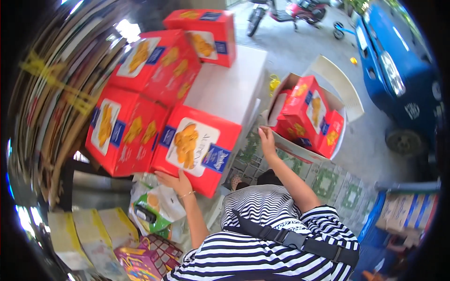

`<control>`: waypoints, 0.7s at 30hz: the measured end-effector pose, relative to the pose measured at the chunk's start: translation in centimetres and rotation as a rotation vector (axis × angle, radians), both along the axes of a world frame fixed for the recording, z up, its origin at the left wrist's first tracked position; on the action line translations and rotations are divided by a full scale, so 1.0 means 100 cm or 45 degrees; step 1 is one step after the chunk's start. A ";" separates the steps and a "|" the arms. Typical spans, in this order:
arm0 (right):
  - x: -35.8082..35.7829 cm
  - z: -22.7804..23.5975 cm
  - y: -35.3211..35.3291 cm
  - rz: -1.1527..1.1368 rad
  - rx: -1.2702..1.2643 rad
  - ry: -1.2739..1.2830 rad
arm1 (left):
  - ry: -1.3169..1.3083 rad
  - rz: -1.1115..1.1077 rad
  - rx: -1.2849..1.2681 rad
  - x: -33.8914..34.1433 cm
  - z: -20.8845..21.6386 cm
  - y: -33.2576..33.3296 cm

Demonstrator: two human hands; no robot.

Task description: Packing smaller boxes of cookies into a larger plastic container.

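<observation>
My left hand (pixel 176 183) lies against the near edge of a red box (pixel 228 136) printed with golden snacks, its fingers stretched out. That box sits at the near end of a white table (pixel 213 89). Beside it are a second red box (pixel 123 131) and a third (pixel 154 65), with a smaller red box (pixel 225 28) at the far end. My right hand (pixel 267 143) is at the near left corner of an open cardboard carton (pixel 300 151), its fingers closed on the rim. Inside the carton lie several red snack boxes (pixel 300 105), partly overlapping; a flap (pixel 344 82) stands out.
Flattened cardboard (pixel 61 84) is stacked at the left, tied with yellow strap. Below are a green-and-white bag (pixel 154 206), yellow-edged white containers (pixel 89 232) and a purple bag (pixel 140 262). A blue vehicle (pixel 398 56) stands right; a motorbike (pixel 293 9) is parked at the back.
</observation>
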State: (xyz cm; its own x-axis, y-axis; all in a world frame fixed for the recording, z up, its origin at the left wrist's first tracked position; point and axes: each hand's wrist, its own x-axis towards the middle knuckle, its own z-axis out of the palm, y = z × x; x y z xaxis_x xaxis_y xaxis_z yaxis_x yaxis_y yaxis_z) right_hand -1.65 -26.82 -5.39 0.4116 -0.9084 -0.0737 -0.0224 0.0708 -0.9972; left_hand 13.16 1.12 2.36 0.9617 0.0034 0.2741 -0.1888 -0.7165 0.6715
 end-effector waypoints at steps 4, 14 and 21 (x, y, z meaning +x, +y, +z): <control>-0.092 -0.013 -0.028 -0.262 0.781 0.112 | -0.224 -0.174 0.177 -0.023 0.038 -0.063; -0.179 -0.040 -0.103 -0.382 1.553 -0.158 | 0.659 -1.249 -0.308 -0.127 -0.016 -0.328; -0.224 -0.070 -0.123 -0.007 1.948 -0.894 | 0.994 -0.877 -0.708 -0.192 -0.085 -0.378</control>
State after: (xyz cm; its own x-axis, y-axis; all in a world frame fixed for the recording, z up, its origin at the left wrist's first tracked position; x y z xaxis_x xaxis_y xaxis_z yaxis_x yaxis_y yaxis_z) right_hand -24.03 -39.12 -12.41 0.7430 -0.1821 -0.6441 0.3691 0.9142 0.1673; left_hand -6.03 -36.71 -6.11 0.7136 -0.6487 -0.2646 0.1790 -0.1964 0.9640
